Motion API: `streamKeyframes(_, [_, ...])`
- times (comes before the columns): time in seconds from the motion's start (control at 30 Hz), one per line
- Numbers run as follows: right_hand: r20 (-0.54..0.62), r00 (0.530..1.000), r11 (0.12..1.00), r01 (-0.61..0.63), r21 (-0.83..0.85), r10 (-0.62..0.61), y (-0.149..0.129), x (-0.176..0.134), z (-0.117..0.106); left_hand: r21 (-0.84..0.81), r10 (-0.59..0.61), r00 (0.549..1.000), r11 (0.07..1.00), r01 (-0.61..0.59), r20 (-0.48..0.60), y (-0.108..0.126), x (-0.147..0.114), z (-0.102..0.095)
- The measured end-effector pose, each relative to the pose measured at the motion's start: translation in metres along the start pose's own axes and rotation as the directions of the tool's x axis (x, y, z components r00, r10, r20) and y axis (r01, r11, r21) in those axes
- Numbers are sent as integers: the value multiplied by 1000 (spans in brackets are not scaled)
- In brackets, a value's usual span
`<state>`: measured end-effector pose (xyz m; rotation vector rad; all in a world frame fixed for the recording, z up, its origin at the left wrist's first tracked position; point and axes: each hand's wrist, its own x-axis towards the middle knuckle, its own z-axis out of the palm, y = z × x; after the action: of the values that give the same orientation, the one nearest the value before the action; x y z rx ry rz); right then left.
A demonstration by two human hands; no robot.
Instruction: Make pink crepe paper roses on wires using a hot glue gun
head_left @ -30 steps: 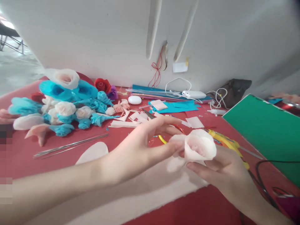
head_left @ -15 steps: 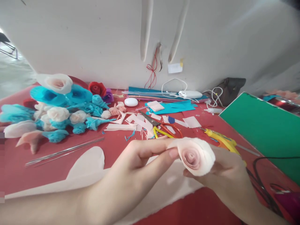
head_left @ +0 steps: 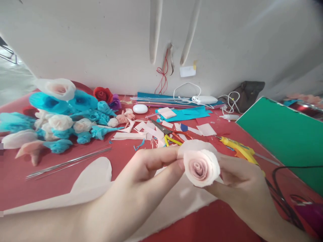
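Between my hands is a pale pink paper rose [head_left: 202, 168], its spiral centre facing me. My left hand [head_left: 143, 178] pinches the rose's outer petal edge between thumb and forefinger. Closed around the right side and base of the rose is my right hand [head_left: 242, 188]; its fingertips are partly hidden behind the flower. Under both hands lies a large pale pink paper sheet [head_left: 176, 208] with a rounded, petal-like lobe [head_left: 94, 173] at its left. Just beyond the rose are scissors [head_left: 168, 134] with red and yellow handles, among pink paper scraps [head_left: 151, 131].
Blue, white, pink and red paper flowers [head_left: 60, 122] are heaped at the left, with thin metal wires [head_left: 68, 163] before them. A yellow glue gun [head_left: 237, 148] lies at the right beside a green board [head_left: 285, 141]. Blue paper strips [head_left: 186, 114] and a white cable [head_left: 186, 85] lie toward the wall.
The rose has moved left and turned so its spiral faces me more fully. A broad petal now rises behind it. My left fingers have shifted slightly left.
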<state>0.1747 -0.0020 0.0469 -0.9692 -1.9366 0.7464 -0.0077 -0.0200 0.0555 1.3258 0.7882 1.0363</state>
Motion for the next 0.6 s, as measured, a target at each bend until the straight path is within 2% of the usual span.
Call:
streamKeyframes(0.07, [-47,998,999,45,-25,-46,-1,0,1,-41,32,999,999,-30,42,1,0,2])
streamKeyframes(0.17, [-107,992,998,57,-37,-61,1,-2,3,-23,36,999,999,-35,10,0,-1,2])
streamKeyframes(0.27, [-116,993,999,18,-39,-22,5,-5,3,32,27,999,999,-26,-46,-2,-3,1])
streamKeyframes(0.43, [-133,989,996,-72,-49,65,9,-9,2,99,13,1000,995,-11,-21,0,1,1])
streamKeyframes(0.6, [-77,987,990,-144,-7,143,7,-7,3,185,-23,1000,983,21,5,4,2,3])
